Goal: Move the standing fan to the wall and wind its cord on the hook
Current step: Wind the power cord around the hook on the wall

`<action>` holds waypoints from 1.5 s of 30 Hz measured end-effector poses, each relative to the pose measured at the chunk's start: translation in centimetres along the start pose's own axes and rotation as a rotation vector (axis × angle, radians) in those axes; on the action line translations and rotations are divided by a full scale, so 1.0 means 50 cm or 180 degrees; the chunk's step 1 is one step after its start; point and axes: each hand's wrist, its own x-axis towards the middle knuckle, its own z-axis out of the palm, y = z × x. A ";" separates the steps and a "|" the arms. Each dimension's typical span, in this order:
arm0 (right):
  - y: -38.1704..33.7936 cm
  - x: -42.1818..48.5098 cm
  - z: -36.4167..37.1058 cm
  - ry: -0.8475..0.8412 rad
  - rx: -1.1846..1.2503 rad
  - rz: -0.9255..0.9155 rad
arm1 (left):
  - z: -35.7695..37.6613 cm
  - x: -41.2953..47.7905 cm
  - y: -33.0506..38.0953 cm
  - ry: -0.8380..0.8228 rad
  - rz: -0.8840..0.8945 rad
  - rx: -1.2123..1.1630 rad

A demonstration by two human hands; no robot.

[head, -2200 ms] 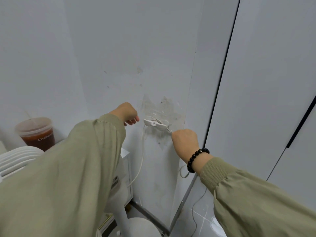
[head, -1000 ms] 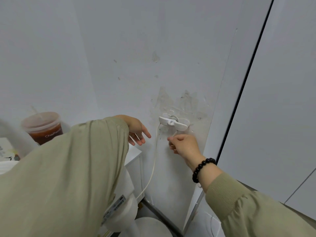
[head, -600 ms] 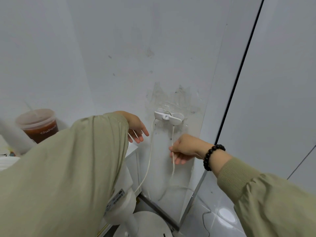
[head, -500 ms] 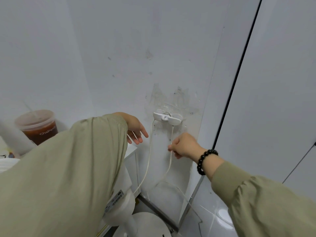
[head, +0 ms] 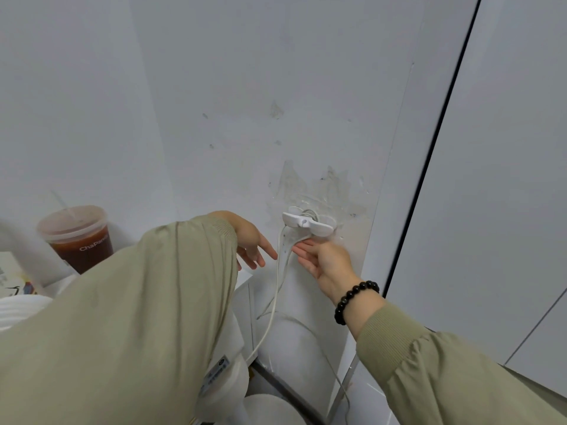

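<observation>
A white two-winged hook is stuck on the stained white wall, with the thin white cord looped over it. The cord hangs down in two strands towards the standing fan, whose white neck and round base show at the bottom behind my left sleeve. My right hand is just under the hook, palm up, with straight fingers touching the cord. My left hand hovers left of the cord with its fingers spread and holds nothing.
A plastic cup of dark drink with a straw stands on a white cabinet at the left. A dark vertical seam divides the white panels to the right. Glossy floor shows at the bottom.
My right hand, which pinched the cord below the hook, has risen to just under the hook and its fingers have straightened. My left hand has barely moved.
</observation>
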 end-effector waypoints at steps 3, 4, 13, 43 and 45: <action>-0.016 -0.001 -0.002 -0.0272 0.0753 0.0301 | 0.006 -0.013 0.012 -0.0277 0.0055 0.0183; -0.020 -0.003 -0.002 -0.0342 0.0957 0.0377 | 0.008 -0.017 0.016 -0.0351 0.0088 0.0219; -0.032 -0.015 -0.006 -0.0549 0.1291 0.0479 | 0.006 -0.001 0.006 -0.0095 0.0112 -0.0703; -0.073 -0.030 0.013 0.0251 -0.5975 -0.3416 | -0.036 -0.001 0.029 0.2156 0.1311 -0.1853; -0.069 -0.029 0.015 0.0220 -0.5991 -0.3419 | -0.039 -0.012 0.035 0.1906 0.1550 -0.2524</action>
